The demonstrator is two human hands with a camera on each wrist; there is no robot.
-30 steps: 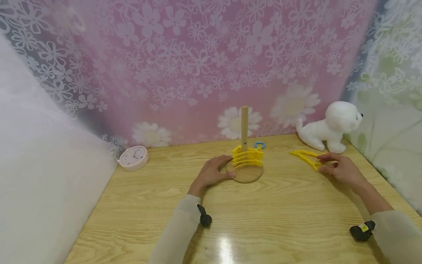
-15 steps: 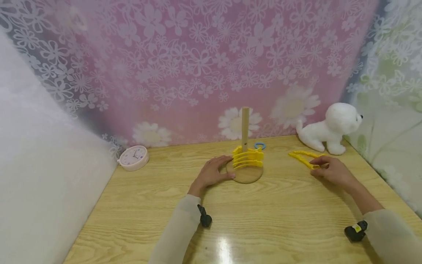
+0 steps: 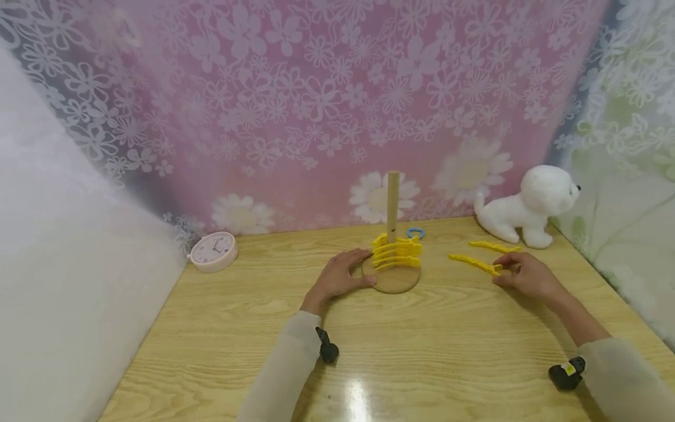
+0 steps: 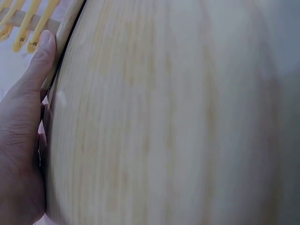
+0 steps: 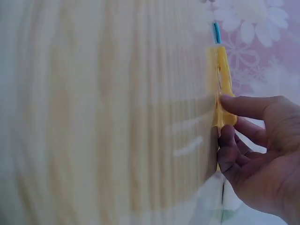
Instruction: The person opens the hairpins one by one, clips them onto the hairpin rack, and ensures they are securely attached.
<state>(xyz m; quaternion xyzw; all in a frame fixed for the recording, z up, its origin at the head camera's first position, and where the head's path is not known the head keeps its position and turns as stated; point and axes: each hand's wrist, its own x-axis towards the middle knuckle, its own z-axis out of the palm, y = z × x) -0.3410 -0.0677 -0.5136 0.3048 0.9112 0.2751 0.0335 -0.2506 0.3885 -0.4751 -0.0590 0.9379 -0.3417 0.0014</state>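
In the head view, a wooden stand (image 3: 392, 202) rises from a round base, with several yellow curved plastic clips (image 3: 396, 251) stacked round the foot of its post. My left hand (image 3: 340, 274) grips the left edge of that base, thumb in front and fingers behind. To the right, my right hand (image 3: 529, 278) pinches the near end of a yellow clip (image 3: 473, 262) lying low over the table. Just behind it lies another yellow clip (image 3: 493, 246), apart from the first. Held by finger and thumb, the yellow clip (image 5: 226, 70) also appears in the right wrist view.
A blue ring (image 3: 415, 232) lies behind the stand. White plush dog (image 3: 522, 205) sits at the back right, beyond the right hand. At the far left stands a pale pink clock (image 3: 213, 252). Curtained walls (image 3: 295, 117) bound the wooden table (image 3: 253, 351).
My right hand has moved left with the pinched clip, which has come away from the other clip; before, they met in a V. The left hand and stand have barely moved.
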